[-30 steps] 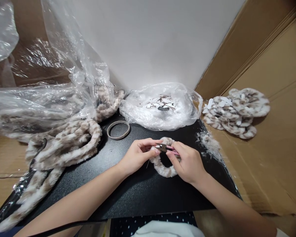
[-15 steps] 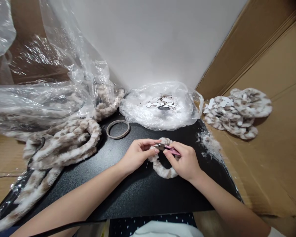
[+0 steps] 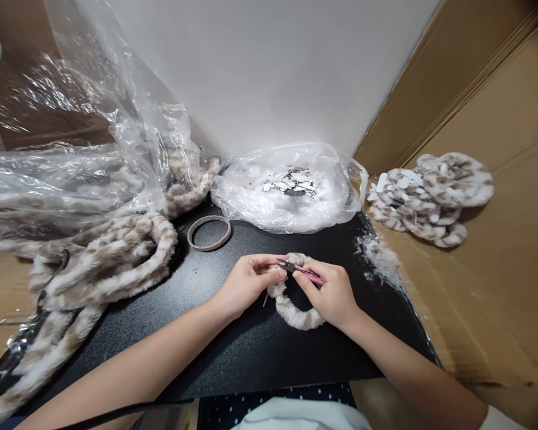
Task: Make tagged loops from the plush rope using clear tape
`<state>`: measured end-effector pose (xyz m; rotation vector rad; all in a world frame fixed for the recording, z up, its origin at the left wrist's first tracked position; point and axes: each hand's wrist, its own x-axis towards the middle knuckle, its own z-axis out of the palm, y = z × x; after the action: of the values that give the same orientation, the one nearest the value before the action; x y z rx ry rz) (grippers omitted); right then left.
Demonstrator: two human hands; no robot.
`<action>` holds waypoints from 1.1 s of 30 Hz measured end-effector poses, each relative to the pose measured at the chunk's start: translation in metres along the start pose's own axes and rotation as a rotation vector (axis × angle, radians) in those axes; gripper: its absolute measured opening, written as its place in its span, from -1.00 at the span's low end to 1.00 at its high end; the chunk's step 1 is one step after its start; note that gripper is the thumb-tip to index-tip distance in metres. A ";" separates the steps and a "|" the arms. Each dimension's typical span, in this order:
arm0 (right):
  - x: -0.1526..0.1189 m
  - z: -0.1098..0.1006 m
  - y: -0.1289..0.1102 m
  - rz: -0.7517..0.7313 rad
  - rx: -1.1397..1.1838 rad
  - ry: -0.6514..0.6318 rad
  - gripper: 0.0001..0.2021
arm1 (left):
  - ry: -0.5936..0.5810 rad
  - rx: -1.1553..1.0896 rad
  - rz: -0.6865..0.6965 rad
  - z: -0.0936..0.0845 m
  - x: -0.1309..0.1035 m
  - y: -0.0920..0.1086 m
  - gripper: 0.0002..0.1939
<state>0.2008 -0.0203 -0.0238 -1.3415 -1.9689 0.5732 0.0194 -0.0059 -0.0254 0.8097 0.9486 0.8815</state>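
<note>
A fluffy cream-and-brown ring (image 3: 298, 315) lies on the black table in front of me. My left hand (image 3: 251, 282) pinches its upper left part between thumb and fingers. A thin pale strip or tag (image 3: 265, 300) hangs beneath my left thumb. In my right hand (image 3: 334, 292) is a pair of small pink-handled nippers (image 3: 307, 274). Their dark metal jaws (image 3: 287, 265) point left and reach to the fingertips of my left hand, over the ring. What lies right at the jaw tips is too small to make out.
A roll of tape (image 3: 208, 233) lies on the black table (image 3: 183, 346). Behind is a clear plastic bag (image 3: 246, 200) with small white-and-metal pieces. Long fluffy loops (image 3: 112, 263) heap at left under plastic film. Fluffy rings (image 3: 457, 179) sit on cardboard at right, near loose fluff (image 3: 379, 257).
The whole view has shifted slightly, so the surroundings sit a little further left. The nippers have tilted a little in my right hand; both hands keep their hold.
</note>
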 end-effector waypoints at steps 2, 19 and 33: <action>0.001 0.000 0.001 0.021 0.005 -0.018 -0.72 | 0.029 -0.009 -0.024 0.000 -0.001 0.000 -0.61; 0.005 0.002 0.003 0.105 -0.012 -0.041 -0.62 | 0.014 -0.037 -0.079 0.002 0.000 -0.001 -0.64; 0.001 0.008 0.010 0.153 0.109 -0.022 -0.63 | 0.033 -0.029 -0.094 0.002 0.001 0.000 -0.61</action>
<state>0.2005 -0.0155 -0.0355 -1.4313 -1.8345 0.7590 0.0212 -0.0053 -0.0254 0.7220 0.9930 0.8273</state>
